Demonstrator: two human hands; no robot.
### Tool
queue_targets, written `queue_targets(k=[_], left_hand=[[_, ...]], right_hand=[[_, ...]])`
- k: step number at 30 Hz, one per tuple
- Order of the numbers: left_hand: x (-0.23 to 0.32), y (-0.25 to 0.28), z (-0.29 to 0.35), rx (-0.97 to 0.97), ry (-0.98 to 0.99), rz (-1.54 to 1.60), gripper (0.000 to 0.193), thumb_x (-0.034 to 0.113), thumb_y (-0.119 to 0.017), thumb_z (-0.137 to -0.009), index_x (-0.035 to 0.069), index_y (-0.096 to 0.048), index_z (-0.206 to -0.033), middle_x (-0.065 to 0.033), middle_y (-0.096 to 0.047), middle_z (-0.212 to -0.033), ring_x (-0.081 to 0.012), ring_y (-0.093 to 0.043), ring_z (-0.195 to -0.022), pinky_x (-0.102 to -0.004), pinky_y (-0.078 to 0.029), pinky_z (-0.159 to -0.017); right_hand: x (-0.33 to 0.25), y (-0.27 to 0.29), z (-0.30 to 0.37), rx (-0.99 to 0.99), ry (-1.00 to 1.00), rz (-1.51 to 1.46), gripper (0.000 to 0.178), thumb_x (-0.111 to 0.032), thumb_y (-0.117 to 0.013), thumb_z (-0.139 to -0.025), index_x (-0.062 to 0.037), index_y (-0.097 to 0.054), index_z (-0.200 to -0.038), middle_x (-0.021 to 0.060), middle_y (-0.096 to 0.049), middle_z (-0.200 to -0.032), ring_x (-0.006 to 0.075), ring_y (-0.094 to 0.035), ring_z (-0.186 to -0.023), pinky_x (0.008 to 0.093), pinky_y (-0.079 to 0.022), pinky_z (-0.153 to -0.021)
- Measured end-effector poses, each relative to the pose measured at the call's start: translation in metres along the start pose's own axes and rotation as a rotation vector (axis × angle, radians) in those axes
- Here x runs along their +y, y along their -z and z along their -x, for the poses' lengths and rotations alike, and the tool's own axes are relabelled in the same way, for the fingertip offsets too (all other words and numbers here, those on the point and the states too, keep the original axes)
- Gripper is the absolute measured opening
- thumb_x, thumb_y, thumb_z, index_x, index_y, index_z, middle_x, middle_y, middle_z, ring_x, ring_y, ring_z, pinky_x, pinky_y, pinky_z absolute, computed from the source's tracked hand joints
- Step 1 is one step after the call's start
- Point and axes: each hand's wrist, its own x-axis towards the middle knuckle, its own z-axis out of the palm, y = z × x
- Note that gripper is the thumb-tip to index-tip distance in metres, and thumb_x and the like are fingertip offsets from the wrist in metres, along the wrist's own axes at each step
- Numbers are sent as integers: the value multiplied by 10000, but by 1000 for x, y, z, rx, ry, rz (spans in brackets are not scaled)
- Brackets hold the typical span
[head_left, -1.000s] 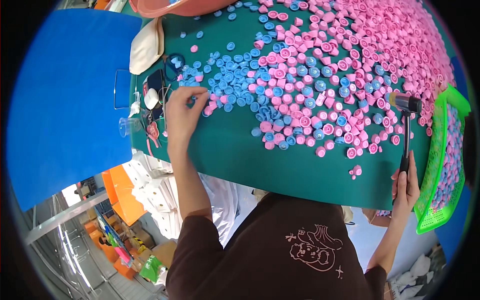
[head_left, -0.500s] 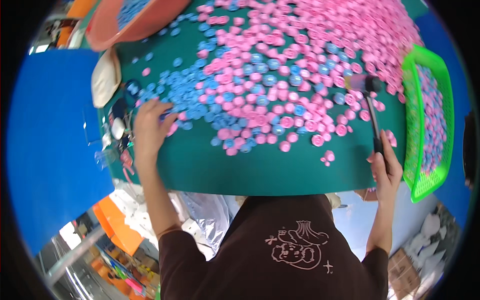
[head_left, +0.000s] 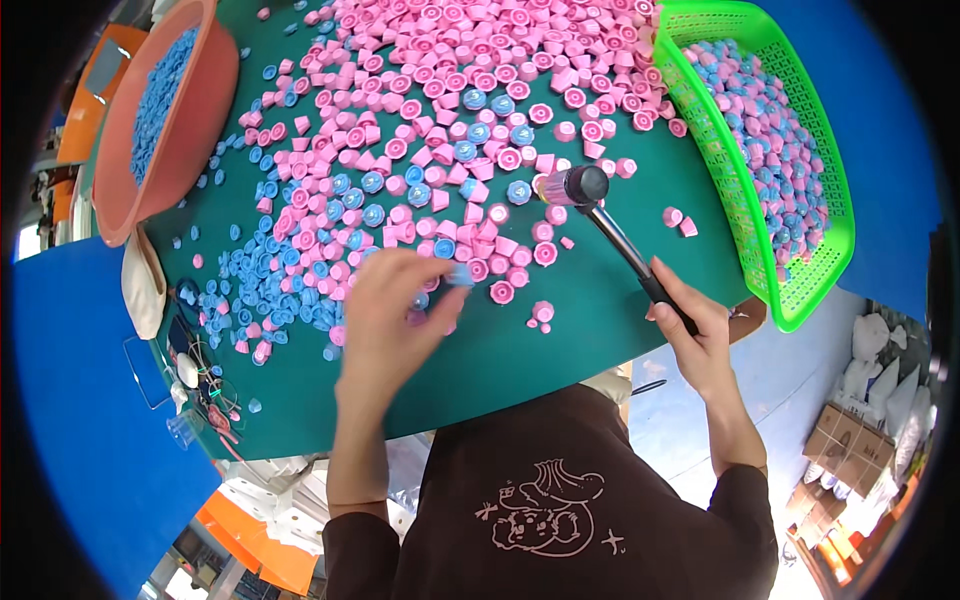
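Observation:
Between the thumb and fingers of my left hand (head_left: 390, 315) is a small blue plastic cap (head_left: 459, 275), held just above the near edge of the pink pieces. My right hand (head_left: 695, 330) grips the black handle of a mallet (head_left: 620, 240). Its head, black at one end and a translucent amber-purple at the other, hovers over the right side of the spread. Small pink cup-shaped pieces (head_left: 500, 292) lie all over the green table (head_left: 560, 360), some topped with blue caps. Loose blue caps (head_left: 270, 280) are heaped to the left of the pink ones.
A bright green basket (head_left: 795, 310) of joined pink and blue pieces stands at the right table edge. At the far left an orange-pink basin (head_left: 205, 130) holds many blue caps. A cream pouch (head_left: 143, 285), cords and small tools (head_left: 205, 390) lie along the left edge.
My left hand has moved right from the blue heap with a blue cap in its fingers. The mallet has shifted left, now tilted, and the whole view has turned.

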Motion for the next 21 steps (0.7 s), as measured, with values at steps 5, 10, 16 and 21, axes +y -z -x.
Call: queue_targets(k=[5, 10, 16, 21], left_hand=[[28, -39, -21, -53, -106, 5, 245, 64, -783, -682, 63, -677, -903, -51, -604, -839, -231, -582, -778, -336, -464, -678], [30, -58, -32, -57, -134, -35, 216, 76, -777, -697, 60, -667, -883, -50, -577, -819, -237, -561, -757, -352, -450, -658], [32, -57, -36, -108, -109, -40, 199, 82, -772, -707, 57, -660, -870, -49, -567, -813, -241, -548, -759, -360, -444, -649], [30, -35, -34, -91, -38, -3, 237, 87, -791, -692, 59, -675, -897, -52, -592, -828, -223, -576, -790, -329, -465, -674]], right_hand=[[6, 3, 17, 19, -28, 1, 407, -86, -605, -928, 12, -549, -1319, 83, -669, -928, 118, -603, -749, 241, -470, -697], [13, 4, 25, 49, -15, -41, 407, -62, -604, -919, 13, -551, -1316, 81, -660, -873, 126, -598, -732, 241, -461, -682], [1, 9, 29, -33, 22, 36, 427, -17, -618, -880, 12, -562, -1303, 97, -585, -766, 172, -540, -644, 281, -425, -615], [-15, 4, 32, 27, 229, 199, 467, 76, -620, -824, 5, -579, -1284, 96, -498, -701, 201, -490, -607, 291, -405, -583]])
